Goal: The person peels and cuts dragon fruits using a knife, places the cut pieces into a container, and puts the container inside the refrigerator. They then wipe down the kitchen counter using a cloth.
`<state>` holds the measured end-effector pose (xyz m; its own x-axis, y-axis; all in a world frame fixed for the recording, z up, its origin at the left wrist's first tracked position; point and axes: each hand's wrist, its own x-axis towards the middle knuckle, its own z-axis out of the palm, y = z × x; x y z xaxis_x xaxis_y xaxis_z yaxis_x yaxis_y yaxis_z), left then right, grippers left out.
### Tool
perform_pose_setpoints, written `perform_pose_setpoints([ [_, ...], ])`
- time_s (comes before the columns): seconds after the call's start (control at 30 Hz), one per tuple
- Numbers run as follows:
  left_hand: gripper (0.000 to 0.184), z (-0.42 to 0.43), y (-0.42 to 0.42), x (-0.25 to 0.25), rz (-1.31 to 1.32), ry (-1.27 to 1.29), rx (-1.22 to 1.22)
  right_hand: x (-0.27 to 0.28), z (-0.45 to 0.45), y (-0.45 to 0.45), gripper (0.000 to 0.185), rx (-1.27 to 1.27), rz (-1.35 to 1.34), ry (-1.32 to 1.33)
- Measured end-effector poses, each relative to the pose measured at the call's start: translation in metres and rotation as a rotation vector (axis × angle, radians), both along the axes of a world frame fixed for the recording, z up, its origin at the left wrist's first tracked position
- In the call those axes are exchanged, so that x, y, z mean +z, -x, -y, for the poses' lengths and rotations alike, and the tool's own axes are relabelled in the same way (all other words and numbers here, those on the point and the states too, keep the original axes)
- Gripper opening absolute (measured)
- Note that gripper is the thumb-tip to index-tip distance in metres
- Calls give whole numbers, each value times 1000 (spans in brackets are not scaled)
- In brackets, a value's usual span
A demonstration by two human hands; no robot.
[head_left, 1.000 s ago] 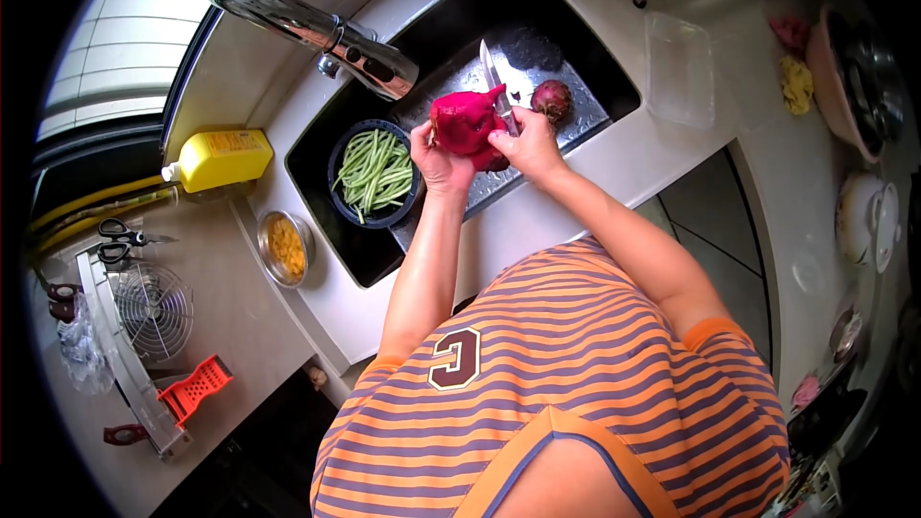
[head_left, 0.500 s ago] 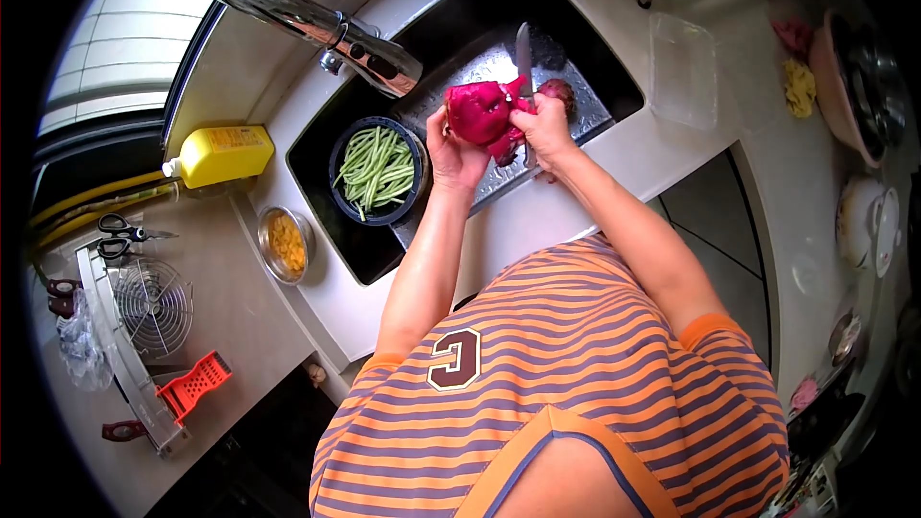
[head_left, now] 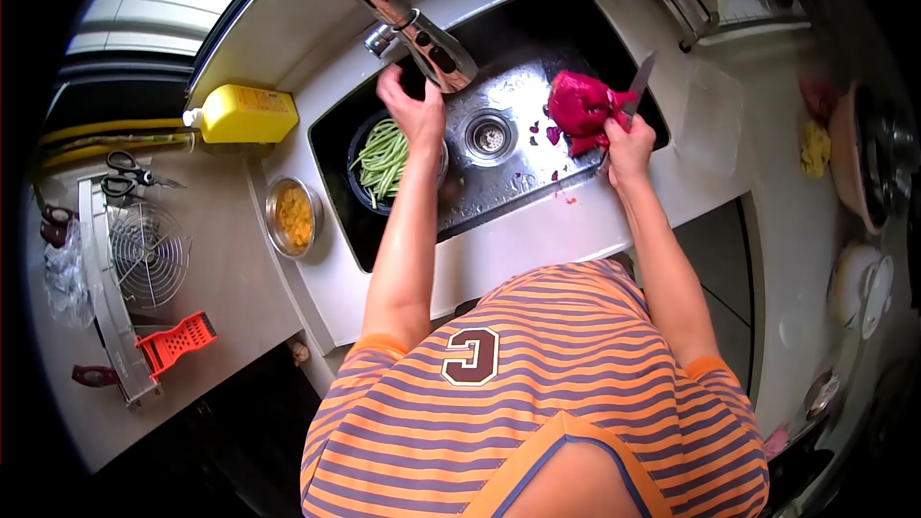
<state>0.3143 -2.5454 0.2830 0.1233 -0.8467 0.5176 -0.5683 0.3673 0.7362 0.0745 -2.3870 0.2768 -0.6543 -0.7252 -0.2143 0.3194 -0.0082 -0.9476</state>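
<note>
My right hand [head_left: 629, 149] grips a knife [head_left: 641, 82], its blade pointing up and away. The same hand also holds a peeled, deep magenta beetroot [head_left: 578, 104] over the right side of the sink. My left hand [head_left: 414, 107] is empty, thumb and fingers apart, just below the lever of the chrome tap [head_left: 422, 34]; whether it touches the lever I cannot tell. Beneath that hand, a dark round bowl of green beans [head_left: 382, 165] stands in the sink. Dark scraps of peel lie on the metal sink floor [head_left: 489, 187] around the drain.
A steel bowl of orange-yellow chunks [head_left: 293, 218] stands left of the sink, with a yellow bottle [head_left: 247, 115] behind it. Scissors [head_left: 129, 175], a round wire rack [head_left: 152, 254] and an orange grater [head_left: 179, 341] lie further left. A clear plastic tray [head_left: 712, 120] sits right of the sink.
My left hand has let go of the beetroot and moved left and up to the tap. My right hand has shifted right, carrying the knife and beetroot.
</note>
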Motion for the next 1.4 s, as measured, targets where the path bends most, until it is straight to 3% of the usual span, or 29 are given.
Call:
perform_pose_setpoints([
  [0.03,61,14,-2,19,273,275,180,-2,-2,1,2,-8,25,13],
  [0.1,66,43,-13,30,306,108,314,-2,-4,2,3,-33,65,62],
  [0.17,50,83,-41,19,336,-161,165,0,-9,3,4,-34,101,95],
  [0.27,51,91,-56,19,282,-267,78,5,-12,6,7,-5,154,88],
  [0.37,55,101,-67,-21,-88,-320,102,6,-11,7,8,-47,147,114],
  [0.43,68,80,-51,-42,-367,-431,169,7,-12,8,9,-50,142,118],
  [0.5,50,48,-35,-57,-536,-733,15,7,-13,10,10,-35,143,105],
  [0.53,16,22,-16,-48,-748,-789,-82,7,-13,10,10,-36,143,107],
  [0.57,31,8,-2,-49,-800,-905,-67,8,-13,10,10,-36,141,107],
  [0.63,33,-14,25,-31,-760,-883,13,9,-13,12,10,-21,138,97],
  [0.67,40,1,15,-47,-606,-731,13,10,-14,13,10,-7,138,85],
  [0.7,51,44,-11,-96,-368,-480,101,10,-16,15,10,9,139,70],
  [0.73,60,43,-4,-48,-277,-303,188,8,-18,18,11,16,140,70],
  [0.77,67,59,-13,-31,-262,-248,242,5,-19,21,11,24,143,70],
  [0.83,69,86,-34,0,-216,-288,327,4,-18,21,11,15,153,85],
  [0.9,60,99,-52,7,-328,-317,260,4,-16,18,12,-24,167,114],
  [0.97,49,87,-66,-8,-603,-384,160,4,-17,18,12,-22,170,100],
  [1.0,42,97,-99,-61,-461,-442,57,2,-18,20,12,-13,171,93],
  [1.03,36,74,-98,-81,-8,-291,176,1,-18,19,12,-5,171,85],
  [1.07,44,44,-102,-91,312,-474,139,4,-16,16,11,-25,168,112],
  [1.1,66,11,-109,-108,585,-591,103,3,-18,16,10,-6,160,94],
  [1.13,84,-13,-112,-110,770,-967,20,2,-21,18,9,13,148,78],
  [1.2,81,-47,-121,-131,863,-1017,-26,11,-22,16,6,9,113,53],
  [1.3,78,-26,-125,-135,922,-1206,-126,22,-21,13,4,-12,126,36],
  [1.33,65,1,-143,-143,716,-1198,-317,20,-20,13,4,-21,126,59],
  [1.4,46,47,-128,-118,390,-1040,27,17,-21,16,6,35,121,69],
])
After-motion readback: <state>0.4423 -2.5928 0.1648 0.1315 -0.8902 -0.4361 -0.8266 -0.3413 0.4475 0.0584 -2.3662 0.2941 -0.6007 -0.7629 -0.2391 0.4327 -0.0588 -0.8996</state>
